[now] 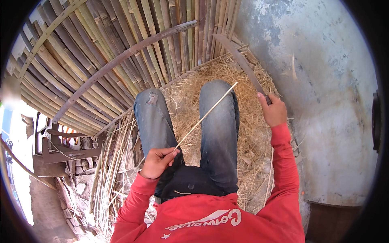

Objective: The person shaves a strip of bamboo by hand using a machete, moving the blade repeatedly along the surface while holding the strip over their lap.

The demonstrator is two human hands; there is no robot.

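Note:
Between the thumb and fingers of my left hand [159,162] is one end of a thin pale bamboo stick [205,115]. The stick slants up and right, and its far end lies over my right knee. My right hand [272,109] is closed round the handle of a long, slightly curved machete [243,61]. Its dark blade points up and left, away from the stick. Beneath and between my legs, pale shavings [253,146] cover the ground. My fingers partly hide the machete's handle and the stick's near end.
A bamboo slat fence [109,52] with curved cross strips stands ahead and to the left. A worn bluish wall [320,81] rises close on my right. Split bamboo strips [108,170] lie in a bundle at my left, near bricks and a wooden frame [71,156].

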